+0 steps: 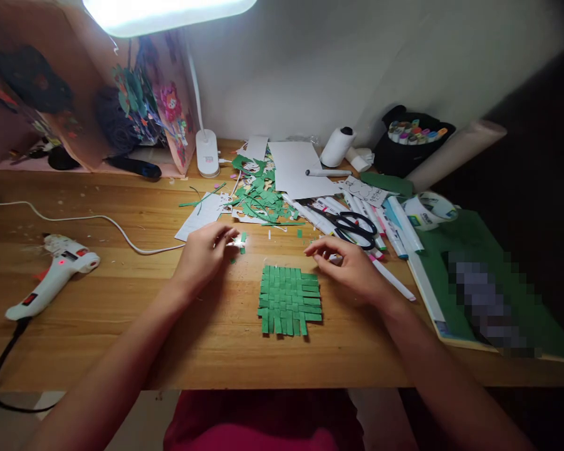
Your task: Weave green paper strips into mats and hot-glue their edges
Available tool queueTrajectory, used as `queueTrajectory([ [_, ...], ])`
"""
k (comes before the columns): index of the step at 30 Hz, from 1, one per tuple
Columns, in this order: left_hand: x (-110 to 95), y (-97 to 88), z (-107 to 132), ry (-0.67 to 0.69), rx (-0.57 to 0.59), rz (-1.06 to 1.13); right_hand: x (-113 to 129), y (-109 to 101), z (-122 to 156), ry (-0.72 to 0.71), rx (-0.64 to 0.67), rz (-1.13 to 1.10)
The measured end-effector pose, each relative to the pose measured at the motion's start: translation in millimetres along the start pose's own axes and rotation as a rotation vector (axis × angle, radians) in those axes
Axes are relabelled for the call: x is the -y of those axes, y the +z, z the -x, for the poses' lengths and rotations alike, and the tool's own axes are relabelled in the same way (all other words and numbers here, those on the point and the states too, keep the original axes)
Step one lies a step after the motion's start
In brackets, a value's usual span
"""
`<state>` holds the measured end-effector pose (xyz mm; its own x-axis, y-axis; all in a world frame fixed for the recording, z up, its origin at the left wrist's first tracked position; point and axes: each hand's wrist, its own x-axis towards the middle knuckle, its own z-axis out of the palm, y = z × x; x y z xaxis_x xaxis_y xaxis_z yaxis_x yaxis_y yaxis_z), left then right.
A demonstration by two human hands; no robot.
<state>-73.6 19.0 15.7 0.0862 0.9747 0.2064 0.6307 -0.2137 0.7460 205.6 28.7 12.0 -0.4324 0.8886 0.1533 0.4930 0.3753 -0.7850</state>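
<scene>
A woven green paper mat [289,300], its strip ends sticking out unevenly along the edges, lies flat on the wooden desk between my hands. To its upper left, my left hand [207,254] hovers with loosely bent fingers, close to some tiny green paper scraps [243,241]. My right hand [350,266] is off the mat's upper right corner, fingers curled but apart, and nothing shows in them. Neither hand touches the mat. Just beyond my right hand lie black-handled scissors [355,228] on top of several markers.
A glue gun [59,272] with a lit red light lies at left, its black cord hanging off the desk edge. Green paper offcuts [261,197] and white sheets [298,166] pile up behind. A tape roll [430,210] and green board [479,250] are at right. A lamp [207,153] overhangs.
</scene>
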Motion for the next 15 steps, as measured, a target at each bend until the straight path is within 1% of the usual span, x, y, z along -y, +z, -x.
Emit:
queueTrajectory([
  [2,15,-6.4,-7,0.078,0.024,-0.131,-5,-15,3,-0.111,0.255,0.135],
  [3,20,-8.7,-10,0.122,0.017,-0.186,-7,-20,5,-0.159,0.356,0.176],
  [4,23,-10.3,-12,0.164,0.002,-0.231,-8,-24,7,-0.194,0.431,0.197],
  [6,23,-11.1,-12,0.253,-0.012,-0.27,-10,-27,12,-0.226,0.515,0.21],
  [7,20,-10.2,-11,0.302,0.021,-0.255,-9,-27,13,-0.235,0.531,0.21],
  [8,16,-8.8,-9,0.35,0.083,-0.223,-8,-24,14,-0.249,0.533,0.212],
  [10,7,-5.4,-4,0.427,0.271,-0.135,-6,-17,15,-0.299,0.508,0.208],
  [12,-1,-3.3,1,0.449,0.46,-0.074,-4,-7,16,-0.379,0.455,0.199],
  [13,-4,-3.3,3,0.444,0.525,-0.059,-3,-2,17,-0.426,0.413,0.199],
  [15,-8,-4.9,5,0.431,0.592,-0.042,-3,6,18,-0.526,0.321,0.223],
])
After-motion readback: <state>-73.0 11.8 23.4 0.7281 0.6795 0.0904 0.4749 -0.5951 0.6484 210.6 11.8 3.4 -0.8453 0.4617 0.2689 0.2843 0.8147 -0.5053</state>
